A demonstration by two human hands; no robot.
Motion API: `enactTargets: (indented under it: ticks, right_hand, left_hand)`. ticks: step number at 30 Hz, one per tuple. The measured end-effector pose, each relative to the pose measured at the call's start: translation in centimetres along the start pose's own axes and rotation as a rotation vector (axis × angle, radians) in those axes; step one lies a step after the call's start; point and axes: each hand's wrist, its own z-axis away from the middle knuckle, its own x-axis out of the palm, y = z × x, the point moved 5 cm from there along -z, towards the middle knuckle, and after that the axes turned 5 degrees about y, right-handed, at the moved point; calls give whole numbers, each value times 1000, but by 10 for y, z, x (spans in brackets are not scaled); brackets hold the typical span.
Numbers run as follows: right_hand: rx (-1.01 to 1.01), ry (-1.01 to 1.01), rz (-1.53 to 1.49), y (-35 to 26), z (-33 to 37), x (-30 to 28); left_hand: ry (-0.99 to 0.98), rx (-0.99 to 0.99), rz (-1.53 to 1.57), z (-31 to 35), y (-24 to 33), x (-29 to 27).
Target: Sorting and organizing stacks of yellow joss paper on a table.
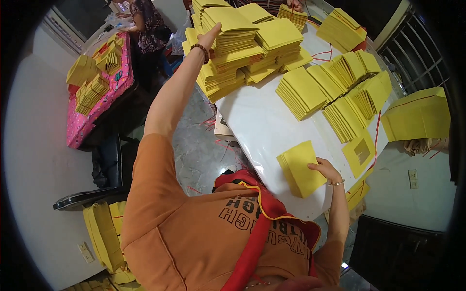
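Observation:
My left arm stretches out to a tall pile of yellow paper envelopes [228,39] at the far edge of the table. On the pile's left side, my left hand [208,40] grips a stack, one digit reaching over the top and the others partly hidden. Close to my body, a small bundle of yellow envelopes [298,167] lies slanted on the white tabletop [257,121]. My right hand [326,171] holds its right edge, thumb on top and the other fingers mostly out of sight.
Rows of yellow stacks [335,92] cover the table's right part, with red ties [378,123] among them. At the upper left, a person [145,24] sits by a pink-covered table [102,104] bearing more bundles. A black chair [90,196] stands left, and tied bundles [104,233] lie below it.

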Motion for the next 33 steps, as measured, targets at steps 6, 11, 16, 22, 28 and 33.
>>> enactTargets:
  ticks: [6, 11, 16, 22, 28, 33]
  right_hand:
    - [-2, -39, -24, 0, 1, 3]
    - [24, -44, -24, 3, 3, -1]
    - [-37, -89, -1, -13, 5, 7]
    - [-12, -82, -55, -11, 16, 0]
    - [-25, 195, 147, -56, 21, -19]
    - [-591, 116, -172, -177, -14, 20]
  left_hand:
    - [103, 4, 50, -42, 0, 6]
    - [243, -86, 76, -34, 2, 25]
    - [183, -36, 166, -38, 3, -3]
    - [235, -4, 401, 7, 23, 24]
    - [-212, 127, 611, 23, 12, -3]
    - [-414, 398, 618, 133, -1, 19]
